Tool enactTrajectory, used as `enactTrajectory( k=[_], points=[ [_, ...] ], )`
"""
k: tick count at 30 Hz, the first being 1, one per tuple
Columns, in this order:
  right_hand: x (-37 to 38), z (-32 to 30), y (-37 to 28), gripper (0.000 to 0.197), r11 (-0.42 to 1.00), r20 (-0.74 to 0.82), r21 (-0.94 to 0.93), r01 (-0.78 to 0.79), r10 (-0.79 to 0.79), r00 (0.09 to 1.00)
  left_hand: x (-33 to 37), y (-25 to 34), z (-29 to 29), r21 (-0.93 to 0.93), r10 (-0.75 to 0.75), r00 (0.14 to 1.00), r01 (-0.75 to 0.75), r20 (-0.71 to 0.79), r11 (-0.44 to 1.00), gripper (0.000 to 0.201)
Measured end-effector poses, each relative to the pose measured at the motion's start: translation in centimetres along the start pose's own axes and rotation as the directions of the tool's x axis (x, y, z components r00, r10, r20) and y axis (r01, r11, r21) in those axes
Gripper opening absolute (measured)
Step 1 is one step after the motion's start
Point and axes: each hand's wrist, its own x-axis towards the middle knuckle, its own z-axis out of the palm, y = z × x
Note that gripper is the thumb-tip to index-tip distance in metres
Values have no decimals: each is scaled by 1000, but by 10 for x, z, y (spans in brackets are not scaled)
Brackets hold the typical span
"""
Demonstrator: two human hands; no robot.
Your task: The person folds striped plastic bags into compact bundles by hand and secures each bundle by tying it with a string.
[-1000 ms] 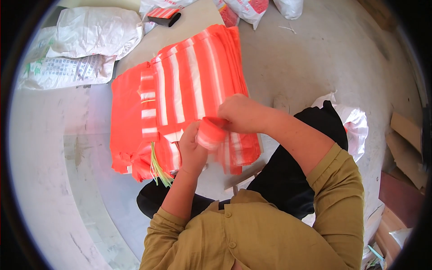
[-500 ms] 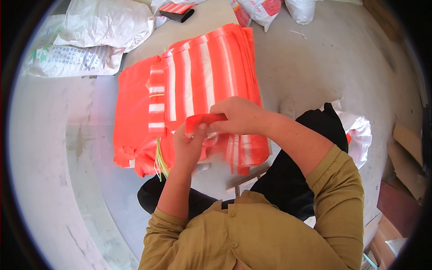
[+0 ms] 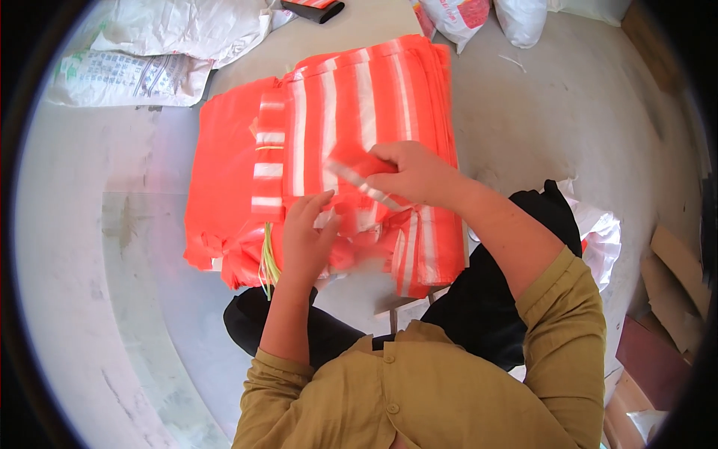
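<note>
A thick stack of red-and-white striped plastic bags [image 3: 381, 97] lies in front of me, with plain red plastic bags [image 3: 228, 153] on its left. My right hand [image 3: 419, 176] grips a strip of red-and-white plastic bag [image 3: 355, 166] above the stack; this strip is smeared by motion. At the stack's near edge, my left hand [image 3: 305, 238] has fingers and thumb apart and holds nothing. Crumpled bag edges are beside its fingers. A folded striped strip [image 3: 268, 168] with a thin yellow tie round it rests between the two piles. Loose yellow-green ties [image 3: 268, 262] hang just left of my left hand.
White woven sacks [image 3: 161, 45] lie at the far left, and more filled sacks [image 3: 520, 21] stand at the back. A black-and-striped roll [image 3: 318, 9] sits at the top. Cardboard pieces [image 3: 677, 262] lean at the right. A white plastic bag [image 3: 598, 239] is beside my right knee.
My hands have moved apart. The right hand has drawn the red strip up and to the right, opening out a striped part, while the left hand has let go. The view has shifted slightly.
</note>
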Motion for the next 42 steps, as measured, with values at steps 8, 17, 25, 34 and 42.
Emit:
enactTrajectory(
  k=[8, 17, 25, 34, 42],
  points=[
    [3, -10, 11, 29, 996, 68, 39, -82, 80, 995, -3, -6, 9, 143, 68, 997, -74, 47, 987, 47],
    [5, -8, -1, 42, 999, 166, 45, -10, 2, 986, 1, -5, 9, 132, 96, 992, -106, 84, 986, 36],
    [14, 0, -8, 51, 1000, 334, 6, -20, 16, 942, -10, -1, 0, 8, 137, 986, -138, 92, 990, 21],
    [27, 21, 13, 40, 929, 404, -328, 170, -25, 914, -34, -6, 7, -16, 233, 972, -232, 19, 973, 25],
    [25, 31, 13, 38, 837, 322, -495, 232, -71, 944, -41, -12, 14, 74, 229, 970, -223, -81, 972, 28]
  ],
)
